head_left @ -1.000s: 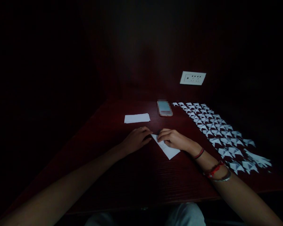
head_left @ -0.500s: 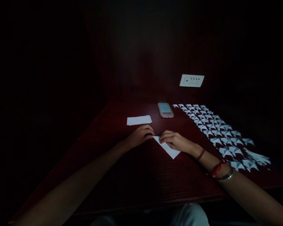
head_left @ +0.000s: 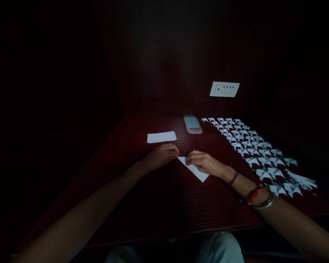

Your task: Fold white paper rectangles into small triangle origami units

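A folded sheet of white paper [head_left: 199,173], roughly triangular with faint printed lines, lies on the dark red table in front of me. My left hand [head_left: 164,155], with a ring on one finger, has its fingertips closed at the paper's left tip. Curled over the upper edge of the paper is my right hand [head_left: 204,161], its fingers pressed together on the sheet. The undersides of the fingers are hidden. Bracelets circle my right wrist.
A small stack of white paper [head_left: 161,137] lies beyond my left hand. Farther back is a phone [head_left: 192,125]. Rows of folded paper pieces [head_left: 252,149] cover the right side, beside a bundle of paper strips [head_left: 301,179]. A socket plate [head_left: 224,89] is on the wall.
My left fingers have drawn closer together at the paper's left tip. The right hand and paper stay nearly in place, while the whole view has shifted slightly.
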Motion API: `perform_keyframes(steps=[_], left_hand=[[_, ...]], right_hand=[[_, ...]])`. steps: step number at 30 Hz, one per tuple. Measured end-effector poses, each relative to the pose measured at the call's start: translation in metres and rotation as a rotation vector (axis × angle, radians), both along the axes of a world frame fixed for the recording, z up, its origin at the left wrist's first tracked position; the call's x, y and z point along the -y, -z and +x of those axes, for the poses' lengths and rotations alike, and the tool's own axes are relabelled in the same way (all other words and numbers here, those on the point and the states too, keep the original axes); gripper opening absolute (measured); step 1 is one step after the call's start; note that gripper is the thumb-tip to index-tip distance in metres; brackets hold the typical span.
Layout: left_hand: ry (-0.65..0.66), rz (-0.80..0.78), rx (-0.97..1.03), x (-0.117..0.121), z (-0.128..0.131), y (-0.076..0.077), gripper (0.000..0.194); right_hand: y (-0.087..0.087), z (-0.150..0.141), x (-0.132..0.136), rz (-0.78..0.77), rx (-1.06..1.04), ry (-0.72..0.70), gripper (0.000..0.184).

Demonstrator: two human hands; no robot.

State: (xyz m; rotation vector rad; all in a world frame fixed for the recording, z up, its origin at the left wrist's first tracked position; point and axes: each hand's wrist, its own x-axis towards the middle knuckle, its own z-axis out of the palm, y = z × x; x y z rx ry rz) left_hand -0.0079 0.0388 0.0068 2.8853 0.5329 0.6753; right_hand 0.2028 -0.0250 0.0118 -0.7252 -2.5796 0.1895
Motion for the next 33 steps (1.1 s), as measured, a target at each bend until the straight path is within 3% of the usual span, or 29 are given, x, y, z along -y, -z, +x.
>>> perform_keyframes(steps=[14,26,33], left_hand=[[-0.044,0.120,-0.107,0.010,-0.002,-0.006,0.019],[-0.060,0.129,-0.145,0.016,-0.003,-0.010,0.019],[-0.106,0.070,-0.167,0.015,-0.015,-0.009,0.037]], right_hand=[[0.001,0.001,-0.002,-0.022,-0.048,0.011,0.026],[0.000,0.000,-0.001,-0.007,-0.028,0.011,0.028],[0.000,0.001,0.000,0.006,-0.008,0.014,0.028]])
